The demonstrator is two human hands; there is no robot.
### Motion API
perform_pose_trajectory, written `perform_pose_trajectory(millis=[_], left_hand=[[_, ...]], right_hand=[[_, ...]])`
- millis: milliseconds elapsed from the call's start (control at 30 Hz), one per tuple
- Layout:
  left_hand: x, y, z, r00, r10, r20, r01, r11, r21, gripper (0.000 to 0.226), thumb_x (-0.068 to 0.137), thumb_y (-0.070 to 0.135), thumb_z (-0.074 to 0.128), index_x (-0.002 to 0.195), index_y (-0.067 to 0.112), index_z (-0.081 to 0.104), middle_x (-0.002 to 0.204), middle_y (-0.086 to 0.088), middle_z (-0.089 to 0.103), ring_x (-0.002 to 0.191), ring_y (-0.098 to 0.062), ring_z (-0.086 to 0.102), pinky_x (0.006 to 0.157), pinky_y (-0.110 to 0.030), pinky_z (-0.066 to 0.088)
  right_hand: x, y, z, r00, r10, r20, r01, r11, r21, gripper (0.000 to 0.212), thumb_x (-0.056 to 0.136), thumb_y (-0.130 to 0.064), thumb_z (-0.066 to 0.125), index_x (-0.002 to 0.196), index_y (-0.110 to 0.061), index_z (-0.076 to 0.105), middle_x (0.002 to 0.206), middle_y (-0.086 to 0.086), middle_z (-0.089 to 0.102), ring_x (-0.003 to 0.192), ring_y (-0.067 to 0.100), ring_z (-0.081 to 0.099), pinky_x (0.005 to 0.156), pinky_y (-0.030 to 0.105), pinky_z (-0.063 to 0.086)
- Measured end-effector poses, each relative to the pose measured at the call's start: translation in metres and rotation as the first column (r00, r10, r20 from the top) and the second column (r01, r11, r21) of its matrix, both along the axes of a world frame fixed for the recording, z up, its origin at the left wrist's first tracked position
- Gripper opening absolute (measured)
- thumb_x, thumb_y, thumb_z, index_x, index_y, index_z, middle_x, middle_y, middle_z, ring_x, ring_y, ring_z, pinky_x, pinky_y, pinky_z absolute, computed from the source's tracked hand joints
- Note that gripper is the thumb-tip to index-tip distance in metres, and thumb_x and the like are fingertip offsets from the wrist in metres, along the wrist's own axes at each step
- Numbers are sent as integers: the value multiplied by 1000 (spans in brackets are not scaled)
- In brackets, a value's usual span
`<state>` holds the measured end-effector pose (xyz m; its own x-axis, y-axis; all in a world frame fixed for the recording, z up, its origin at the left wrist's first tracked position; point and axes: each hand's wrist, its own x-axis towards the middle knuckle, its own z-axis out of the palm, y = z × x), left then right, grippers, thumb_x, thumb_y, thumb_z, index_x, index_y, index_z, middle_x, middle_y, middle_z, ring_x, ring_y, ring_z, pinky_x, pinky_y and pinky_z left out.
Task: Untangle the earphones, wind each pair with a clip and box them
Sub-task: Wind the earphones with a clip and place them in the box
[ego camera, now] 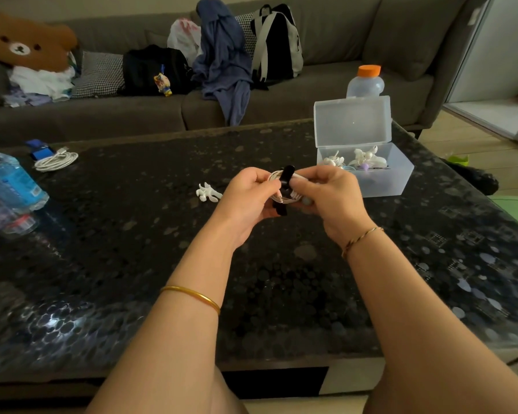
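Forearms converging; left hand (248, 201), right hand (331, 195) both curled, pinching earphone coil (288, 200).

One camera rode on the person's head, facing forward and down over the table (132, 264) toward the sofa (102, 115), close above it.

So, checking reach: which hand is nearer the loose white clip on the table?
Left. The left hand sits just right of the white clip; the right hand is farther right still.
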<state>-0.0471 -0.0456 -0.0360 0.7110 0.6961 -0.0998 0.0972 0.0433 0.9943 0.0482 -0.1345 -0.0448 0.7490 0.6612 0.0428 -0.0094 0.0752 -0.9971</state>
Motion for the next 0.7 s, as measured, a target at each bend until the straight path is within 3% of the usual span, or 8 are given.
perform_pose_trajectory(millis=[133, 300, 400, 533, 700], left_hand=[[2, -3, 1, 996, -76, 44, 74, 997, 33, 38, 96, 3, 49, 131, 20, 47, 110, 3, 62, 103, -16, 63, 78, -31, 56], [3, -7, -1, 990, -127, 56, 125, 991, 41, 41, 99, 1, 41, 134, 21, 50, 120, 2, 58, 109, -20, 61, 83, -34, 57], [3, -7, -2, 994, -93, 53, 90, 994, 54, 40, 99, 0, 42, 131, 21, 53, 120, 2, 59, 107, -19, 62, 82, -35, 57], [4, -6, -2, 993, 28, 114, -25, 999, -29, 40, 98, 0, 43, 125, 28, 50, 116, -4, 62, 104, -23, 64, 76, -36, 58], [3, -5, 0, 994, 5, 109, 0, 999, -45, 28, 98, 1, 44, 117, 19, 54, 110, -8, 66, 101, -20, 66, 79, -35, 59]], right_hand=[[5, -4, 1, 990, 42, -137, -38, 999, 28, 6, 88, -5, 62, 85, -9, 66, 79, 4, 67, 68, 11, 67, 56, 20, 55], [7, 0, -4, 993, -44, -111, 39, 998, -47, 4, 86, -10, 65, 84, -13, 66, 89, 9, 68, 83, 21, 69, 61, 27, 58], [6, 0, -4, 995, -43, -93, 37, 997, -62, 3, 86, -11, 66, 89, -11, 67, 89, 8, 68, 83, 20, 68, 60, 26, 58], [3, 1, -2, 998, -9, 59, 14, 997, -79, 15, 90, -11, 61, 103, -9, 68, 91, 3, 66, 84, 15, 66, 65, 23, 59], [3, 2, -1, 1000, -16, 19, 17, 998, -60, 11, 90, -14, 60, 98, -9, 68, 87, 1, 65, 83, 16, 66, 66, 25, 59]])
